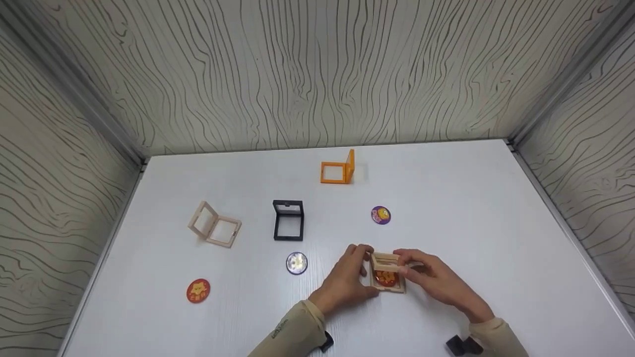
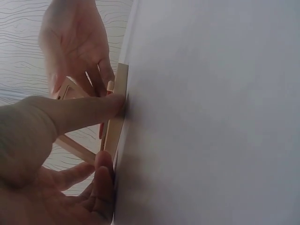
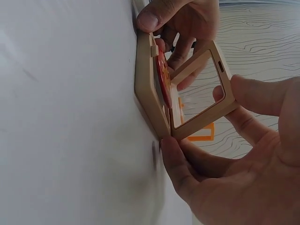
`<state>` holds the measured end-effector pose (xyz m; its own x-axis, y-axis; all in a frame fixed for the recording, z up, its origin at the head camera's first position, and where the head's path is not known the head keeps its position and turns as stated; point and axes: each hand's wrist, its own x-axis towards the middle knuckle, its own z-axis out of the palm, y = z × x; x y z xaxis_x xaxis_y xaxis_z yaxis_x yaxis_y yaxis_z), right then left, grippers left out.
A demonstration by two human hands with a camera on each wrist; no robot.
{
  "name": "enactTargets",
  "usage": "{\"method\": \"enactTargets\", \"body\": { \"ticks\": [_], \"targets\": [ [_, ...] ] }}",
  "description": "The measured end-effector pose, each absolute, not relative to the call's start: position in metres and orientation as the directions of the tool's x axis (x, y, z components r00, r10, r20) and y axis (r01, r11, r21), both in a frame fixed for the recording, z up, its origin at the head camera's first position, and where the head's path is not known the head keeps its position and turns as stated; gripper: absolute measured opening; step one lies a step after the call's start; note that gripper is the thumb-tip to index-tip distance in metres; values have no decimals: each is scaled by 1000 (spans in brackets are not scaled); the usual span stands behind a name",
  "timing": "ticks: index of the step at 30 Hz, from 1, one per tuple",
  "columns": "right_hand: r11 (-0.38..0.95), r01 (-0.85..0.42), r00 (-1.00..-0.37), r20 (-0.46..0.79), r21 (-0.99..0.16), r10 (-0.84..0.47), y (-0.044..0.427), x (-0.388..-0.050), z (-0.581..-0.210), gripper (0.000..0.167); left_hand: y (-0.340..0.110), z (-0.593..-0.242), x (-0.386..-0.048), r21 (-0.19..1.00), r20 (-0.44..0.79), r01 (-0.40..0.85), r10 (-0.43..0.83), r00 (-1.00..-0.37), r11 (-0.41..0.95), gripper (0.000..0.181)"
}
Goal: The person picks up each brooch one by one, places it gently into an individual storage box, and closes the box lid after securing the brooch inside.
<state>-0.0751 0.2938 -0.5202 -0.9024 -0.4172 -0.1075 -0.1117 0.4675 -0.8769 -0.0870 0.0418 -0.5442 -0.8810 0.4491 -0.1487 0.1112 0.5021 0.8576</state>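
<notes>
Pale frame (image 1: 387, 268) sits half-open on the table (image 1: 471, 208), red badge (image 1: 386, 278) inside (seating unclear from my feed); I see the left hand (image 1: 344, 283) gripping its base (image 3: 144, 70), the right hand (image 1: 437, 278) pinching its lid (image 3: 205, 118).

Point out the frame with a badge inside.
The beige frame between left hand and right hand: a red badge lies inside. The other beige frame, black frame and orange frame hold none.

The left sleeve (image 1: 302, 333) had a short row of dark letters (image 1: 279, 328) on it, but they were too small and fuzzy to read. On the tabletop (image 1: 471, 208), the red badge (image 1: 198, 290) at the far left had yellow marks like writing, and the purple badge (image 1: 381, 215) had pale ones, all too tiny to read.
</notes>
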Motion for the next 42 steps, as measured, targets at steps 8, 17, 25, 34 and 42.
{"method": "enactTargets", "body": {
  "ticks": [8,17,25,34,42],
  "targets": [
    [473,-152,-904,-71,-868,-421,296,-71,-525,2,41,-544,-87,838,-153,125,449,-881,531,79],
    [458,-220,-898,-4,-861,-440,299,-68,-532,10,41,-544,-86,820,-186,105,436,-880,562,71],
    [511,-284,-900,41,-811,-434,297,-65,-536,7,40,-543,-85,807,-177,146,470,-865,573,75],
    [549,-313,-900,57,-775,-432,295,-64,-538,5,37,-541,-88,803,-182,161,493,-851,574,75],
    [583,-317,-904,52,-748,-424,294,-64,-540,6,36,-539,-90,811,-190,149,496,-847,565,70]
  ]
}}
